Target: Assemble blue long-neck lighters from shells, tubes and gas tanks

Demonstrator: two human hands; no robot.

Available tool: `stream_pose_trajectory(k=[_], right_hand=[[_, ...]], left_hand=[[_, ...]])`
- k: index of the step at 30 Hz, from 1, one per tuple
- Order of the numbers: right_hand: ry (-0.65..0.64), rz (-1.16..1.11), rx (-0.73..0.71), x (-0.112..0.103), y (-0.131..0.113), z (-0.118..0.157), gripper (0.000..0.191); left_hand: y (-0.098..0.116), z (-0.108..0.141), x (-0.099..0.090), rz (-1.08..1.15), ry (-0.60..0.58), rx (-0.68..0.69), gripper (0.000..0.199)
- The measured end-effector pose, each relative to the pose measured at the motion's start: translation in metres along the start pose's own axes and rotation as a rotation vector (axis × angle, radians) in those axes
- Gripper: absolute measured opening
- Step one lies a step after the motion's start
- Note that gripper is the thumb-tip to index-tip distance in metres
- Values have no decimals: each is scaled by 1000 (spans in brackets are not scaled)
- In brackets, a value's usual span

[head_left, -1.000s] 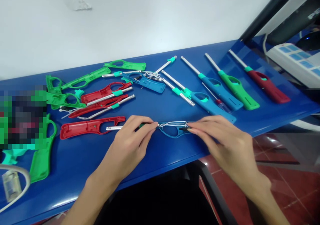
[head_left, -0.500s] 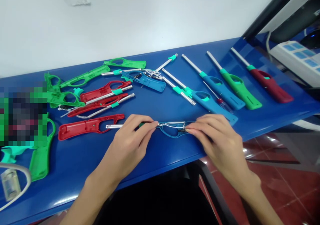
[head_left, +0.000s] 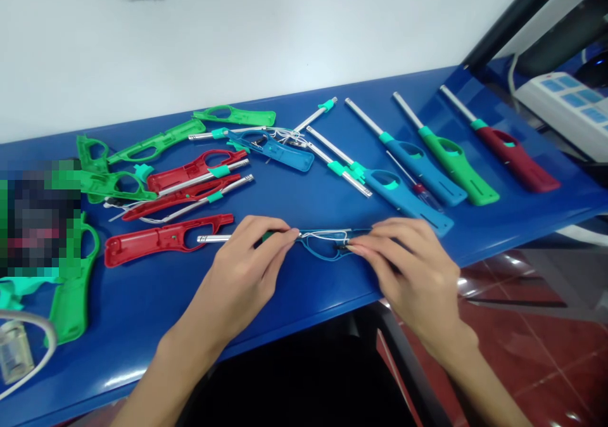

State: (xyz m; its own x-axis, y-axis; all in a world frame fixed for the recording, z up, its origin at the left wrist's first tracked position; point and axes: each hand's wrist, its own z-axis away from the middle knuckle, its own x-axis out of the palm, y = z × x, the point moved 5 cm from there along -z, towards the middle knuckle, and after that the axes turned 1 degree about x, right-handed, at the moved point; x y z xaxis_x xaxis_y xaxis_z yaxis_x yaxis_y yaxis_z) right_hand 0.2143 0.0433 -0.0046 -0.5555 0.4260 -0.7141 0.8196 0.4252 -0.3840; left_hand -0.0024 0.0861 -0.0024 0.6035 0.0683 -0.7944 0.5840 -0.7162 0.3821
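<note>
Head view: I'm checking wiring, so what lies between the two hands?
Between the left hand and right hand, the head view shows looped white wire, part of a blue casing and a small black piece.

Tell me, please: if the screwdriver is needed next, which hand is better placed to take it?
Probably the right hand: the screwdriver lies beyond it, while the left hand is farther away. Both hands are occupied at the blue casing, so the right would first need freeing.

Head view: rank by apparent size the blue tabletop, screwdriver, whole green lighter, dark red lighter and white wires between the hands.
1. Blue tabletop
2. Dark red lighter and whole green lighter: too alike to rank
3. Screwdriver
4. White wires, visible part
</note>
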Motion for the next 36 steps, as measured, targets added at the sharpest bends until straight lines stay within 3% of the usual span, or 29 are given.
stream_pose_trajectory(k=[5, 8, 10, 14, 17, 26, 36], right_hand=[[40, -4, -15, 0, -1, 1, 15], [55, -1, -15, 0, -2, 2, 16], [58, -2, -17, 0, -2, 2, 17], [54, -3, -14, 0, -1, 2, 18], [40, -12, -8, 1, 0, 3, 14], [6, -55, 16, 2, 3, 2, 11], [-3, -110, 4, -7, 1, 5, 16]], left_hand=[[3, -1, -2, -44, 6, -7, 24], [20, -2, -5, -99, 73, 25, 33], [36, -4, -3, -106, 114, 75, 28], [55, -11, 17, -91, 19, 112, 18], [54, -17, 28, -95, -23, 107, 16], [44, -24, 35, -42, -55, 31, 18], [51, -27, 36, -238, -118, 207, 17]])
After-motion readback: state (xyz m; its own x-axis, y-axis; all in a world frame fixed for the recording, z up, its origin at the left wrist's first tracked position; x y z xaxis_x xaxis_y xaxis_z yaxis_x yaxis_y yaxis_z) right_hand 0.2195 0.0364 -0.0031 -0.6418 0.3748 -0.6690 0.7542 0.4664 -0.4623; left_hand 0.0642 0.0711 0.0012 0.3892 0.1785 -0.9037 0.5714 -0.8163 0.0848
